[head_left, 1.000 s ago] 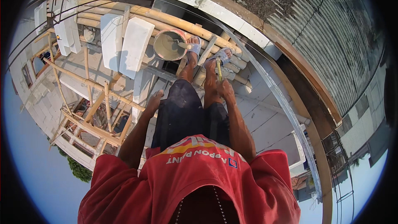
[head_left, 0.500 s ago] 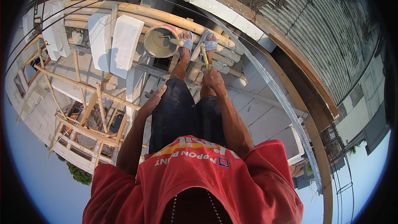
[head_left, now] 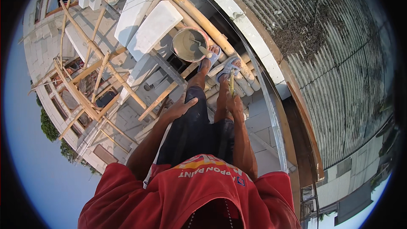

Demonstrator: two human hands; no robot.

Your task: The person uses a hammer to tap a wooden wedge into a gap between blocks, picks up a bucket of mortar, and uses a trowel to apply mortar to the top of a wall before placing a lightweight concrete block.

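Note:
My left hand (head_left: pixel 180 108) rests against my left leg just above the knee, fingers spread and holding nothing. In my right hand (head_left: pixel 235 103), beside the right knee, the fingers are wrapped round a thin yellow tool (head_left: pixel 231 83). It points away from me toward the right sandal (head_left: pixel 229 68), and its exact kind is unclear. Ahead of my left foot stands a round bucket (head_left: pixel 175 43) with grey mortar inside. A trowel (head_left: pixel 206 51) leans in it, its pale handle sticking out over the rim near the left sandal.
I stand on bundled bamboo poles (head_left: pixel 220 38). Two large white blocks (head_left: pixel 156 25) lie left of the bucket. Bamboo scaffolding (head_left: pixel 91 42) drops away at left. A white wall edge (head_left: pixel 250 29) and a corrugated roof (head_left: pixel 339 76) run along the right, beside a metal strip (head_left: pixel 273 123).
The view has turned, so the bucket and feet sit further right. My left hand has come onto the leg near the knee. My right hand still grips the yellow tool.

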